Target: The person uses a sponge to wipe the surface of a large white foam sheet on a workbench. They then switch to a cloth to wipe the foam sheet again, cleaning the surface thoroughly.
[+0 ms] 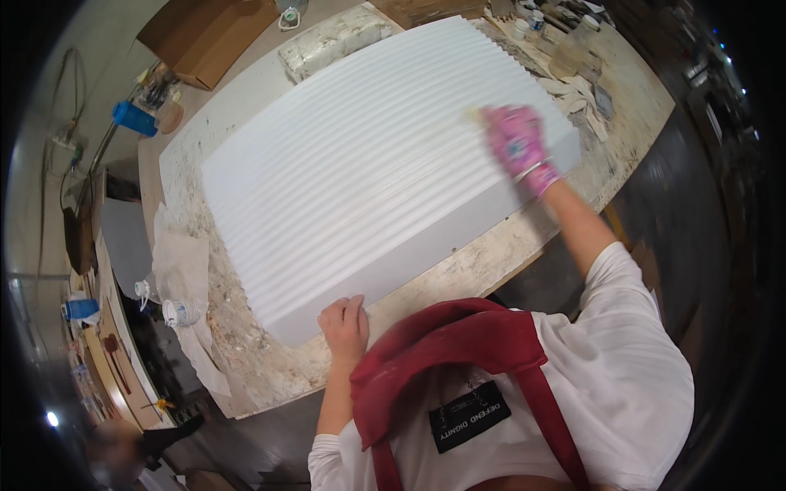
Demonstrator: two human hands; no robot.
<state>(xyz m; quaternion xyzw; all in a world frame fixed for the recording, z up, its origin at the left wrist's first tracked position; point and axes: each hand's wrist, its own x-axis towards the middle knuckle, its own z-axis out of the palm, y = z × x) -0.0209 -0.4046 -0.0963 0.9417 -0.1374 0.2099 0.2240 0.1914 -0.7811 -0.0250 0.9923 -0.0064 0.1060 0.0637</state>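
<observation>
A large white slab [352,155] with a ridged, wavy top lies across the worktable. Over the ridges near its right end is my right hand [516,139], in a pink patterned glove with a band at the wrist. It is blurred by motion and closed on a small pale yellow piece [474,115] that sticks out past the fingertips; its kind is too smeared to tell. My bare left hand [345,322] rests against the slab's smooth near side, toward the left corner, with fingers extended and nothing held.
The stained worktable [491,266] extends around the slab. Beyond it lie a wrapped white block [336,42] and a cardboard box [205,37]. A blue cup [134,119] stands far left, a clear jug [575,47] far right beside rags [577,102]. White-capped containers [176,313] sit at the left edge.
</observation>
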